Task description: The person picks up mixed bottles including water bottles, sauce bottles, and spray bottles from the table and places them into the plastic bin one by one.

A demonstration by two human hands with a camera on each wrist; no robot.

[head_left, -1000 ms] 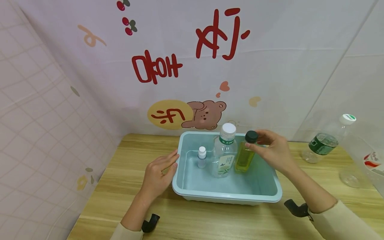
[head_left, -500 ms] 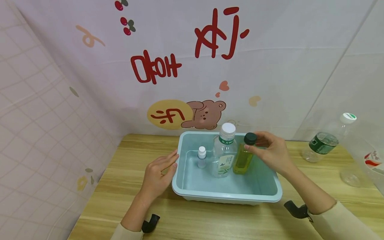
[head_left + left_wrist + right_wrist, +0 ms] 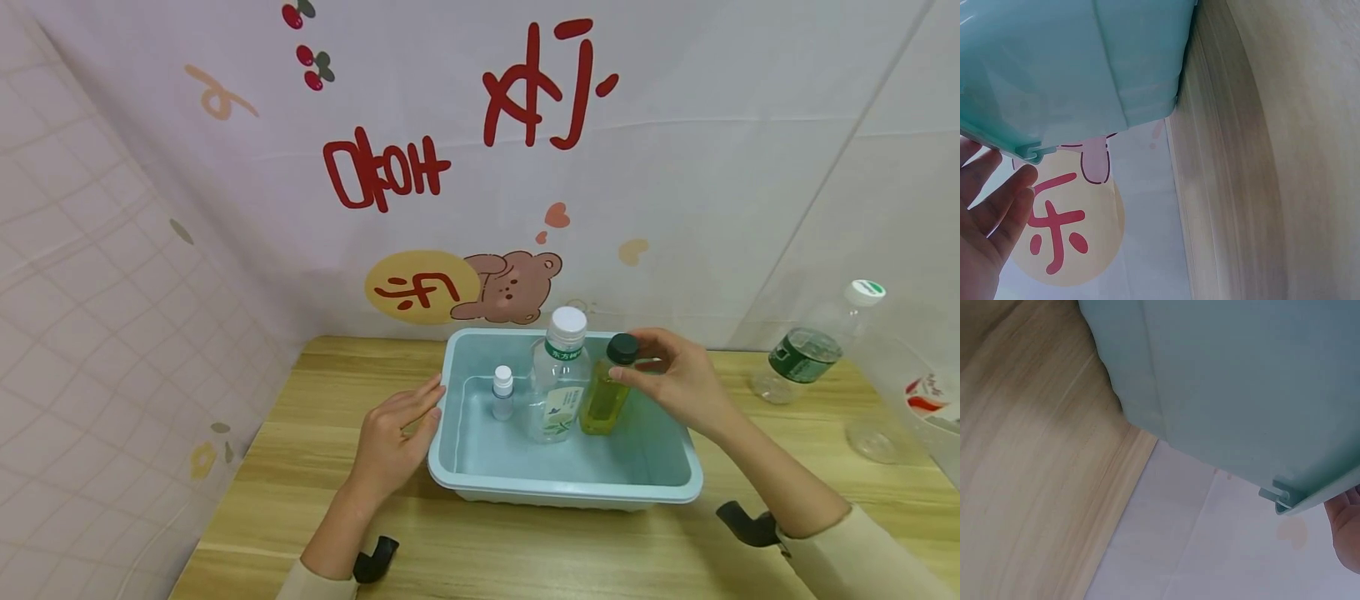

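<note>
My right hand (image 3: 678, 379) pinches the neck of a small bottle of yellow-green liquid (image 3: 603, 404) just under its dark cap. That bottle stands in the light blue basin (image 3: 570, 486), close to the right of a clear plastic bottle (image 3: 557, 392) with a white cap. Further left in the basin is a small white-capped vial (image 3: 502, 393). With fingers extended, my left hand (image 3: 393, 433) rests against the basin's left rim. In the left wrist view its fingertips (image 3: 1024, 176) lie right at the rim's corner. The right wrist view shows only a sliver of my right hand (image 3: 1347, 528) beyond the rim.
On the wooden table (image 3: 300, 483) to the right stands a clear bottle with a green label (image 3: 806, 357). Another clear bottle with a red-and-white label (image 3: 930, 396) is at the right edge. A printed cloth (image 3: 675, 192) hangs behind the table.
My right hand has shifted slightly left and down with the yellow-green bottle, which is now nearer the clear bottle. The left hand stays on the rim.
</note>
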